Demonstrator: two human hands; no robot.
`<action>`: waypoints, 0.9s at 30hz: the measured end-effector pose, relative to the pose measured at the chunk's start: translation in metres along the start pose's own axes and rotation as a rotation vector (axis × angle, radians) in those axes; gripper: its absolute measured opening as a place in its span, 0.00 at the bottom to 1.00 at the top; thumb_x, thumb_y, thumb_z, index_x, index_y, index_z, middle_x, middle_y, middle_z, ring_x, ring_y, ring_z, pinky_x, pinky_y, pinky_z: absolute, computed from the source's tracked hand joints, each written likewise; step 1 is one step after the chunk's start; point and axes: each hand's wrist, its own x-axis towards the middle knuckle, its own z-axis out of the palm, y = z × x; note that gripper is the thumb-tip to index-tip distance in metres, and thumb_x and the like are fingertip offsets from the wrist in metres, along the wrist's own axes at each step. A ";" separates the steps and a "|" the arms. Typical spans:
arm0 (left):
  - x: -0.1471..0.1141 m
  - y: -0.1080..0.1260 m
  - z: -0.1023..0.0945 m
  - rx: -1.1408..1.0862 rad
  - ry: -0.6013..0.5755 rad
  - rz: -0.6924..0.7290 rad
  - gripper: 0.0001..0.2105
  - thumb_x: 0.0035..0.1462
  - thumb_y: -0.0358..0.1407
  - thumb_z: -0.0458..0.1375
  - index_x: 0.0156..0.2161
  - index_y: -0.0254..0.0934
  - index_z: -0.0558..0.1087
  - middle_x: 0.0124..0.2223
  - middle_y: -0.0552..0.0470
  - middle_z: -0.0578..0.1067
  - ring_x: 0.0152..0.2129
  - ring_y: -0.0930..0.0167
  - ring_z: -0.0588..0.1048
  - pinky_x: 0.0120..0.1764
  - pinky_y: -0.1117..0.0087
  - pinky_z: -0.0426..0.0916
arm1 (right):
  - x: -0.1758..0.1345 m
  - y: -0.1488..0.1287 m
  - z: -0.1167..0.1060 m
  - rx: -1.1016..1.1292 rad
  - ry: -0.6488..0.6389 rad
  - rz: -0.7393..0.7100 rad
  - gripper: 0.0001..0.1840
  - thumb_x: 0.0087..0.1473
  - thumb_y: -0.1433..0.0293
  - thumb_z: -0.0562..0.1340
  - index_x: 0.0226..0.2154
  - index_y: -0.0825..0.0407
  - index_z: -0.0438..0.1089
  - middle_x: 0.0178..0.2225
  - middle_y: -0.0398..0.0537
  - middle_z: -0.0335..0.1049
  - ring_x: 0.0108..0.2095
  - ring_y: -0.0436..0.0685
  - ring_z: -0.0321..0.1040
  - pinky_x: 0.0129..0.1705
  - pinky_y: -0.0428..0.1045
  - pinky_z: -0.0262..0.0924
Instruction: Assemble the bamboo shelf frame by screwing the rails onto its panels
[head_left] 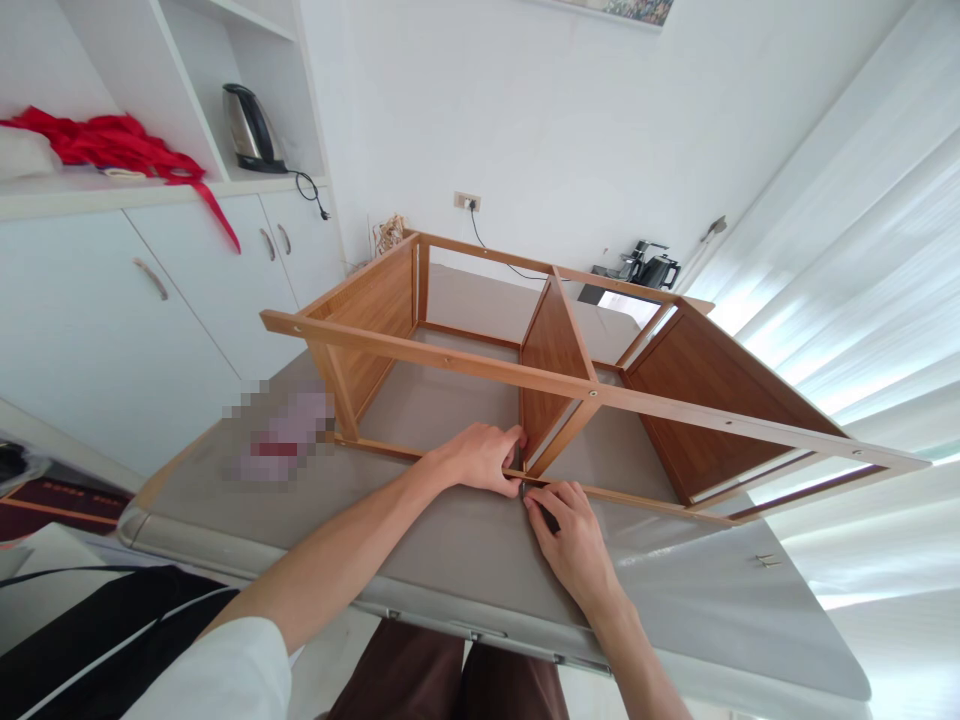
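A wooden shelf rack (450,362) lies on its side on the grey table, its panels standing upright between long rails. My left hand (484,458) is closed around the near lower rail (607,494), right beside the middle panel (551,335). Just to the right, my right hand (574,530) pinches what looks like a small screw (523,489) against the outer side of that rail, at the middle joint. The screw is mostly hidden by the fingertips. Two loose screws (767,561) lie on the table to the right.
The grey table (465,560) has a rounded edge close to my body. A blurred-out package (281,440) sits at its left. Behind are a white cabinet (90,290) with a kettle (253,128) and red ribbon (120,145). White curtains (885,330) hang at the right.
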 end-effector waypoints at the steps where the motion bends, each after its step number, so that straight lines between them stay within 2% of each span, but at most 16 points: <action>1: 0.000 0.000 0.000 0.001 -0.004 -0.005 0.20 0.45 0.46 0.63 0.41 0.41 0.64 0.31 0.57 0.78 0.26 0.67 0.76 0.27 0.68 0.62 | 0.000 0.000 0.000 0.002 -0.001 -0.003 0.11 0.64 0.69 0.56 0.38 0.48 0.74 0.33 0.49 0.70 0.36 0.57 0.65 0.40 0.54 0.63; 8: 0.000 0.002 -0.002 0.006 -0.003 0.000 0.20 0.45 0.46 0.63 0.41 0.41 0.64 0.30 0.58 0.78 0.26 0.66 0.77 0.26 0.68 0.61 | 0.001 -0.002 0.000 -0.040 -0.014 0.012 0.09 0.64 0.70 0.57 0.38 0.48 0.73 0.34 0.48 0.70 0.37 0.57 0.63 0.42 0.54 0.60; 15: 0.000 0.004 -0.003 0.000 -0.013 -0.022 0.22 0.44 0.45 0.64 0.43 0.41 0.64 0.31 0.57 0.78 0.28 0.65 0.78 0.28 0.68 0.63 | 0.004 -0.002 -0.007 -0.243 -0.047 -0.104 0.08 0.64 0.70 0.57 0.37 0.49 0.72 0.34 0.48 0.70 0.38 0.57 0.64 0.40 0.53 0.55; 18: -0.001 0.004 -0.003 0.002 -0.005 -0.019 0.21 0.44 0.44 0.64 0.42 0.41 0.64 0.31 0.57 0.78 0.28 0.65 0.78 0.29 0.68 0.63 | 0.005 0.000 -0.008 -0.241 -0.050 -0.118 0.08 0.64 0.70 0.57 0.35 0.49 0.72 0.34 0.48 0.70 0.37 0.57 0.64 0.39 0.53 0.54; 27: -0.001 0.003 -0.002 -0.019 0.007 -0.015 0.20 0.44 0.45 0.64 0.41 0.41 0.64 0.31 0.56 0.78 0.28 0.65 0.78 0.28 0.68 0.62 | 0.001 0.003 -0.001 -0.145 0.018 -0.036 0.09 0.63 0.69 0.59 0.33 0.48 0.74 0.34 0.48 0.70 0.36 0.57 0.64 0.40 0.54 0.57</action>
